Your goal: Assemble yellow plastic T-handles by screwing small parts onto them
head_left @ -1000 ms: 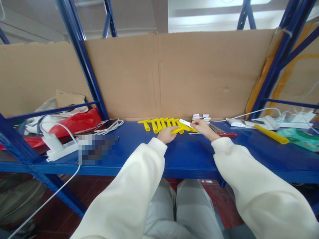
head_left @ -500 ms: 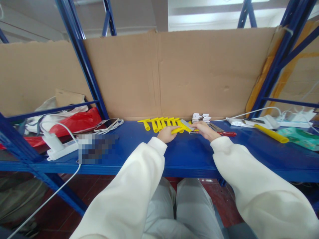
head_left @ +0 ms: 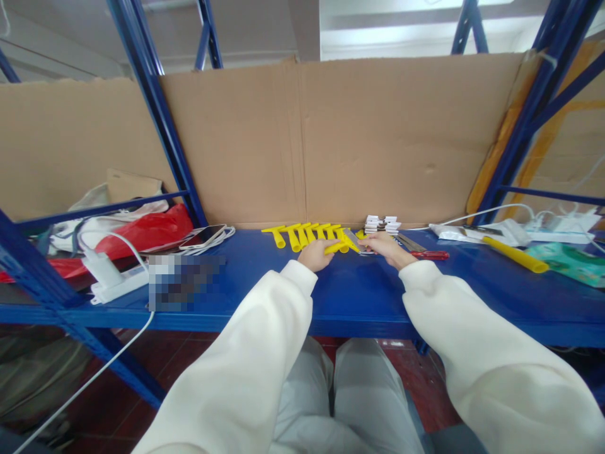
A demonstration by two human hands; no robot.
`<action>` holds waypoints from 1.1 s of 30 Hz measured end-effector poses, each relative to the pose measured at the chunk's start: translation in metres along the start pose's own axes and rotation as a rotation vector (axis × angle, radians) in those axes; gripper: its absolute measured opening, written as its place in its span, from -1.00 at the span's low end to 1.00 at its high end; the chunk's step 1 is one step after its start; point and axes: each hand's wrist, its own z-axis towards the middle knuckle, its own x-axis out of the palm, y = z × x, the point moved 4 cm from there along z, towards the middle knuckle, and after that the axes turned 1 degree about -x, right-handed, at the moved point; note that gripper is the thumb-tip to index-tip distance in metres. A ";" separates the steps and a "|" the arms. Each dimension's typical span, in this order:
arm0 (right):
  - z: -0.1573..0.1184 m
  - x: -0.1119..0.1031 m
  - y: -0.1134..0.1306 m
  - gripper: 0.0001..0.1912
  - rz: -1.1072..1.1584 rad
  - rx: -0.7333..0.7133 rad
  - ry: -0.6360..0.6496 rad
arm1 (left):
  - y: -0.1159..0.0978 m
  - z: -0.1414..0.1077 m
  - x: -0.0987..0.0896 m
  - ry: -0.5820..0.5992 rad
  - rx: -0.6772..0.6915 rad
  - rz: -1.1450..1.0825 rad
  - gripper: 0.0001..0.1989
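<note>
My left hand point(head_left: 314, 256) is wrapped round the handle of a yellow T-shaped scraper point(head_left: 336, 247). A flat grey metal plate point(head_left: 351, 237) lies along the scraper's yellow head. At that plate's right end are the closed fingers of my right hand point(head_left: 384, 247); whether they grip the plate or only press on it is hidden. Just behind my left hand, several more yellow T-shaped pieces point(head_left: 293, 237) lie side by side in a row. A stack of small white pieces point(head_left: 382, 224) stands behind my right hand. Close to that wrist lies a red-handled tool point(head_left: 430, 255).
A cardboard sheet point(head_left: 378, 139) walls the back of the blue shelf point(head_left: 265, 284). Rightward lie a yellow tube point(head_left: 516, 255) and a green packet point(head_left: 567, 261). At left are a white power strip point(head_left: 120, 284), a phone point(head_left: 208, 234), a coiled white cable point(head_left: 220, 237) and a red bag point(head_left: 155, 232).
My right hand has shifted slightly left along the plate. The left hand keeps its hold on the scraper in nearly the same place.
</note>
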 end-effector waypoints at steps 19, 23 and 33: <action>-0.005 0.010 -0.003 -0.74 0.326 0.138 0.004 | -0.004 0.000 -0.002 0.019 0.015 -0.023 -0.50; -0.006 0.011 -0.002 -0.72 0.261 0.131 -0.004 | -0.004 -0.001 -0.002 0.026 0.022 -0.018 -0.50; -0.015 0.012 0.006 -0.64 0.143 0.123 0.059 | 0.000 0.002 0.001 0.023 0.042 -0.009 -0.51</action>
